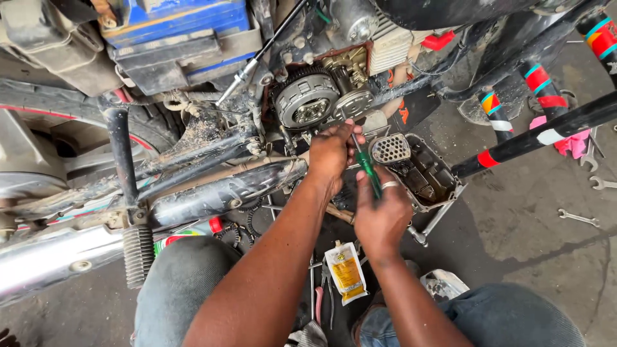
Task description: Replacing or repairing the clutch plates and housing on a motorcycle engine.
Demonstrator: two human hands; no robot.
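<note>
Both hands, left hand [331, 154] and right hand [380, 215], grip a green-handled screwdriver [367, 166], apparently just below the exposed clutch [307, 103].

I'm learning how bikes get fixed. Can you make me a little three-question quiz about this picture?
1. True or false: the right hand holds a green-handled screwdriver.
2. Where does the yellow sachet lie? A) on the floor between the knees B) on the battery C) in the left hand
3. Fill in: the left hand is at the engine just below the round toothed ____.

Key: 1 true. 2 A. 3 clutch. The blue battery sits top left, and spanners lie on the floor at right.
</note>
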